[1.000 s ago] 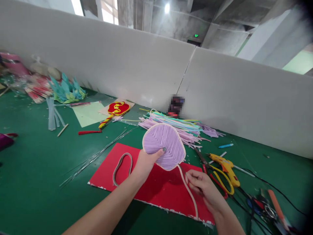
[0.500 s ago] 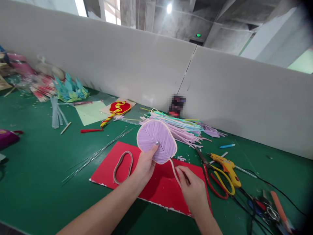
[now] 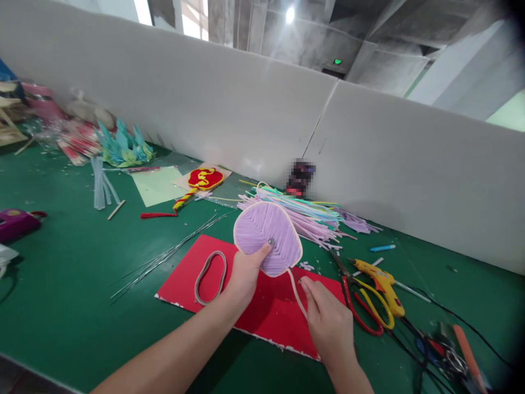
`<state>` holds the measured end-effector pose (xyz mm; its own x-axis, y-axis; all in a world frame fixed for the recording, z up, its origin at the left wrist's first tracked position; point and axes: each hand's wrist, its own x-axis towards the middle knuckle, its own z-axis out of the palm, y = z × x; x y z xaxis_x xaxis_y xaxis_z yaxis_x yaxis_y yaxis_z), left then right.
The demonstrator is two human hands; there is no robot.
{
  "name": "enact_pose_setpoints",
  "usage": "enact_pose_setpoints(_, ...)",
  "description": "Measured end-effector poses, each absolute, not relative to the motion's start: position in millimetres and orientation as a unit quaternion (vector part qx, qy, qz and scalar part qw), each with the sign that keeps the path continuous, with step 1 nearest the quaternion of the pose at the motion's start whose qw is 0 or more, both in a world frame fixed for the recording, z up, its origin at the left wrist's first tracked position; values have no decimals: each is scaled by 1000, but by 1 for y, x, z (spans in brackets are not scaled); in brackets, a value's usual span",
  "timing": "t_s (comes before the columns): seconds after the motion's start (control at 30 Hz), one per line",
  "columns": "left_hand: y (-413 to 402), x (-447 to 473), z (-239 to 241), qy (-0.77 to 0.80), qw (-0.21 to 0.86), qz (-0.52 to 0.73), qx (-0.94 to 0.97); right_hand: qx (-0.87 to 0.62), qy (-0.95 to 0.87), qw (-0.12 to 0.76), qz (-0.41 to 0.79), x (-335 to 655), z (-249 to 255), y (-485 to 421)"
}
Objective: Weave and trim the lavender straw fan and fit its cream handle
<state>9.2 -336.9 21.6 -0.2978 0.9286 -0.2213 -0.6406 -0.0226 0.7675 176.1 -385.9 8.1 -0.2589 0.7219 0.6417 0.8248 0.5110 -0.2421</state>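
Observation:
My left hand (image 3: 245,272) grips the lower edge of a lilac ribbed leaf-shaped piece (image 3: 267,235) with a cream border, holding it up above a red sheet (image 3: 262,306). A cream cord (image 3: 297,293) trails from the bottom of the piece. My right hand (image 3: 327,323) is closed on that cord just below the piece, fingers pinched around it. A grey loop of cord (image 3: 210,270) lies on the red sheet to the left of my left hand.
A pile of pastel strips (image 3: 303,216) lies behind the piece. Red-handled scissors (image 3: 356,298) and a yellow glue gun (image 3: 379,279) lie to the right, with cables and tools beyond. Thin wires (image 3: 168,254), a red-and-yellow ornament (image 3: 200,180) and teal paper shapes (image 3: 123,148) lie left on the green table (image 3: 61,284).
My right hand slid up the cord toward the lilac piece and now pinches it close below. The piece shifted slightly left and lower in my left hand's grip.

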Motion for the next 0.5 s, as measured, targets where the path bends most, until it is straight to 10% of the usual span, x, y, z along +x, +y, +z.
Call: enact_pose_setpoints(0.5, -339, 13, 13, 442, 550, 670, 231, -540, -412, 342, 649, 177, 32, -376)
